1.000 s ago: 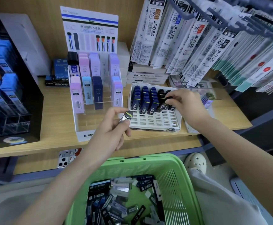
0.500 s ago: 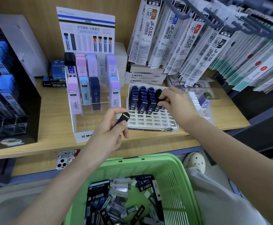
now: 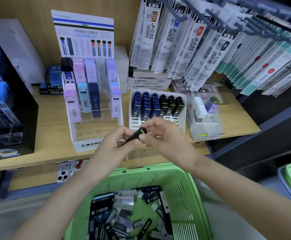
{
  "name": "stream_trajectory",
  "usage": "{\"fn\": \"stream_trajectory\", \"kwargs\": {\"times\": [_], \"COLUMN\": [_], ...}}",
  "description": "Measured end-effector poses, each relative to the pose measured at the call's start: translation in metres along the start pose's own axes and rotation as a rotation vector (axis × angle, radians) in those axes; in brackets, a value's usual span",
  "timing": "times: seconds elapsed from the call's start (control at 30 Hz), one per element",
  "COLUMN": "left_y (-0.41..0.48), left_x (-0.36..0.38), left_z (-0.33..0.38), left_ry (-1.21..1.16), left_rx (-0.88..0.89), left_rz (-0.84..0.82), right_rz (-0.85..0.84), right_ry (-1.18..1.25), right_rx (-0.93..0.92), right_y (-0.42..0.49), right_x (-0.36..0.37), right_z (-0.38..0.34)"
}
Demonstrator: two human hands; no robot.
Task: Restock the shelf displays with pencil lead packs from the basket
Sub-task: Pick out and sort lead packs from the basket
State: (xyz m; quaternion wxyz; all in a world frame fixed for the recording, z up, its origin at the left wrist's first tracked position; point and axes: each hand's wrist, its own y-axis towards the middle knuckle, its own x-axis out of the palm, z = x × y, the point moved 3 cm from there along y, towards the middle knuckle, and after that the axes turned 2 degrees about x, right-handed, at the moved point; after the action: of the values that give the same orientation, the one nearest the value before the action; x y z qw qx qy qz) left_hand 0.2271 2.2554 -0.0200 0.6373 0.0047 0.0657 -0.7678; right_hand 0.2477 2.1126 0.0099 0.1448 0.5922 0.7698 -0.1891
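Black lead pack (image 3: 135, 136) with a yellow-green stripe is pinched between fingers (image 3: 134, 142) of both hands, left hand (image 3: 112, 149) low, right hand (image 3: 165, 138) at the cap. Its long axis is tilted, cap end up-right toward the white slotted tray (image 3: 157, 110) of blue and black packs just behind. MONO stand (image 3: 92, 103) sits left with "0.5 HB" cases, JF-0.5 refills (image 3: 195, 44) hang above, green basket (image 3: 181, 187) of loose packs below on the near side.
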Motion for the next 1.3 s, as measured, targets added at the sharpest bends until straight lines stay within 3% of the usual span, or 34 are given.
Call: {"fn": "stream_trajectory", "kwargs": {"times": [0.2, 0.3, 0.4, 0.5, 0.67, 0.87, 1.13, 1.3], "left_y": [0.000, 0.005, 0.011, 0.020, 0.032, 0.033, 0.034, 0.034], "left_x": [0.006, 0.009, 0.020, 0.035, 0.047, 0.047, 0.051, 0.053], "left_z": [-0.008, -0.004, 0.005, 0.005, -0.011, -0.021, -0.026, -0.028], "left_ry": [0.103, 0.214, 0.395, 0.650, 0.968, 1.032, 1.097, 1.138], "left_rx": [0.018, 0.063, 0.160, 0.211, 0.267, 0.277, 0.286, 0.287], "left_rz": [0.041, 0.091, 0.009, -0.083, -0.165, -0.172, -0.150, -0.137], "right_rz": [-0.012, 0.152, 0.374, 0.457, 0.429, 0.373, 0.219, 0.285], "right_ry": [0.111, 0.073, -0.109, -0.262, -0.417, -0.589, -0.580, -0.740], "right_rx": [-0.014, -0.036, -0.038, -0.036, -0.069, -0.145, -0.121, -0.196], "right_y": [-0.016, -0.013, 0.000, 0.016, 0.039, 0.045, 0.052, 0.058], "right_x": [-0.024, -0.057, -0.088, -0.100, -0.093, -0.089, -0.095, -0.093], "right_z": [0.005, 0.006, 0.016, 0.025, 0.035, 0.037, 0.037, 0.039]}}
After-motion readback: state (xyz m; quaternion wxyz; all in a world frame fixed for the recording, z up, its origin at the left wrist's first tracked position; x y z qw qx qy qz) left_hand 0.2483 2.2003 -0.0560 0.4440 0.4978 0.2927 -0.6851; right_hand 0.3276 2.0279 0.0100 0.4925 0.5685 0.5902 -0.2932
